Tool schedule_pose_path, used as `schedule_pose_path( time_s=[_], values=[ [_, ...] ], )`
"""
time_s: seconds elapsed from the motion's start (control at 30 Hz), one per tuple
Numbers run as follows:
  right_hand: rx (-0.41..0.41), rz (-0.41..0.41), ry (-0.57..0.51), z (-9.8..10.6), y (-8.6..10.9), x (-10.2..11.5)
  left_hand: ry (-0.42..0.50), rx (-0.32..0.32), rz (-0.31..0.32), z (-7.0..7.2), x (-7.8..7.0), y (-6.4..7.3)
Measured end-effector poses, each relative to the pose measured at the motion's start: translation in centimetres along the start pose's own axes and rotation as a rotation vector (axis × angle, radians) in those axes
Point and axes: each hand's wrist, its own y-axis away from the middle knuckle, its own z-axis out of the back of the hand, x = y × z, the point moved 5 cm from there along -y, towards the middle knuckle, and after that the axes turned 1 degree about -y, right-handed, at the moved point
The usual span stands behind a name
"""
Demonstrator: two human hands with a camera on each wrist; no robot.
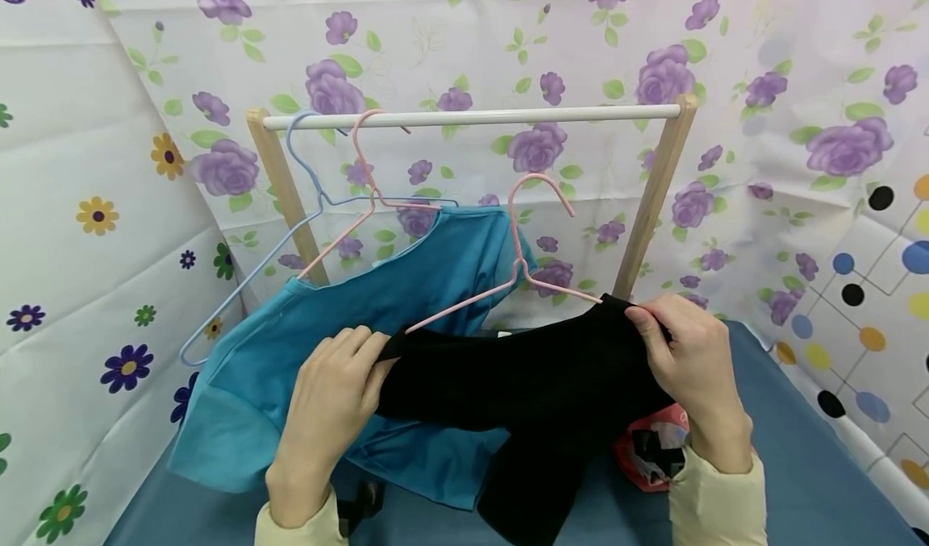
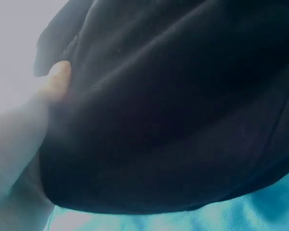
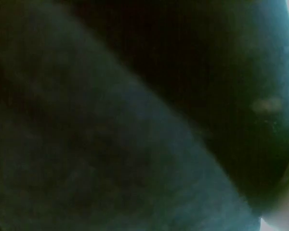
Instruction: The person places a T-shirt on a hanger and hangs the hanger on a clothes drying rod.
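Note:
A black garment (image 1: 508,377) hangs across a pink hanger (image 1: 517,268), whose arms run into its top edge in the head view. My left hand (image 1: 330,405) pinches the garment's left top corner, and my right hand (image 1: 693,360) pinches the right one. The hanger's hook rises free, in front of and below the white rail. In the left wrist view my thumb (image 2: 60,82) presses on the dark cloth (image 2: 159,120). Dark, blurred cloth (image 3: 111,120) fills most of the right wrist view. The garment's exact kind is unclear.
A white rail (image 1: 472,117) on wooden posts (image 1: 653,199) carries a blue hanger (image 1: 250,272) and another pink hanger (image 1: 341,239). A turquoise shirt (image 1: 247,393) hangs there, behind the black garment. A red package (image 1: 656,449) lies by my right wrist on the blue table surface (image 1: 769,449).

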Motion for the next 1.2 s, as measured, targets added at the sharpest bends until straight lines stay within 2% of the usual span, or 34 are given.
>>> schedule_pose_path(
  time_s=[0.1,0.3,0.6,0.87,1.03,1.13,1.2],
  values=[
    [-0.001,0.008,-0.020,0.1,-0.1,0.4,0.010,-0.024,0.000,0.0,0.0,-0.1],
    [-0.020,0.018,-0.077,0.1,-0.3,0.4,0.050,-0.104,0.049,0.0,0.5,-0.1],
    [-0.051,-0.078,-0.170,0.0,0.4,-1.5,0.050,-0.178,0.136,-0.3,2.1,0.5],
    [-0.080,-0.181,-0.227,0.0,0.9,-2.9,0.056,-0.201,0.146,-0.1,2.9,0.8],
    [-0.081,-0.297,-0.291,0.0,0.7,-2.9,0.061,-0.177,0.173,0.0,3.3,1.0],
    [-0.083,-0.406,-0.291,0.1,0.5,-3.0,0.066,-0.188,0.186,0.1,3.6,1.2],
    [-0.081,-0.501,-0.283,-0.1,0.9,-3.8,0.066,-0.205,0.195,0.4,3.8,1.3]
  ],
)
